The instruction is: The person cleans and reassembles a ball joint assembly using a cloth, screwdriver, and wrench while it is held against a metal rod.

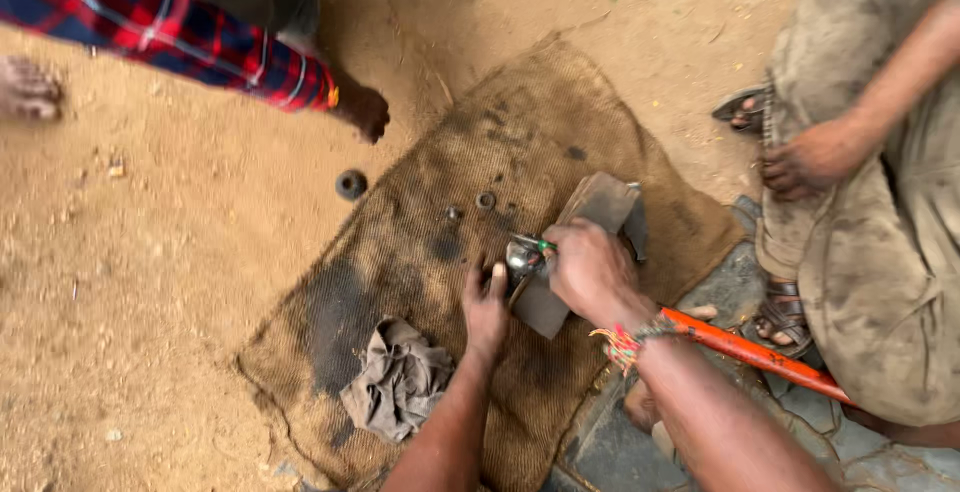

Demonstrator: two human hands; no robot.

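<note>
My right hand [592,270] is closed around a small tool with a green handle [534,245], its tip on a shiny round metal part [520,262]. That part rests on a dark flat block [590,242] lying on a stained burlap sack [400,252]. My left hand [486,304] lies on the sack just left of the metal part, fingers against it, steadying it. A coloured thread band circles my right wrist.
A crumpled grey rag [398,380] lies on the sack near me. Small rings [486,200] and a black round piece [351,185] sit farther off. An orange bar [750,352] crosses under my right arm. One person squats at the right [880,252]; another in red plaid reaches down at top left [360,110].
</note>
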